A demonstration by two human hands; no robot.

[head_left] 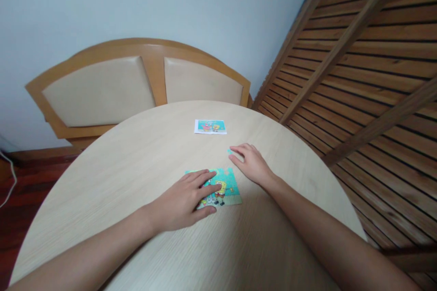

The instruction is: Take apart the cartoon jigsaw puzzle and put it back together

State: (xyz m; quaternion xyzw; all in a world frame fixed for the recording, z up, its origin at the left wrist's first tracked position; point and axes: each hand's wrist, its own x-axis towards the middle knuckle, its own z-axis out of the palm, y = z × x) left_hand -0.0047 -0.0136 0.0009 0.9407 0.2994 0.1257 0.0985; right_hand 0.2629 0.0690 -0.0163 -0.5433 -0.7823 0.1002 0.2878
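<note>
A jigsaw puzzle (pixel 229 187) with a teal background and a yellow cartoon figure lies on the round table. Its top edge looks notched near the right side. My left hand (pixel 186 198) rests flat over the puzzle's left part with the fingers spread, hiding some of the picture. Just beyond the puzzle's upper right corner is my right hand (pixel 251 162). Its thumb and forefinger are closed at the tips around a small teal puzzle piece (pixel 230 151), partly covered by the fingers.
A printed picture card (pixel 210 127) with cartoon figures lies farther back on the pale wooden table (pixel 136 154). Behind the table stands a bench with a padded backrest (pixel 102 91). A slatted wooden panel (pixel 358 77) leans in on the right. A white cable (pixel 12 177) hangs at far left.
</note>
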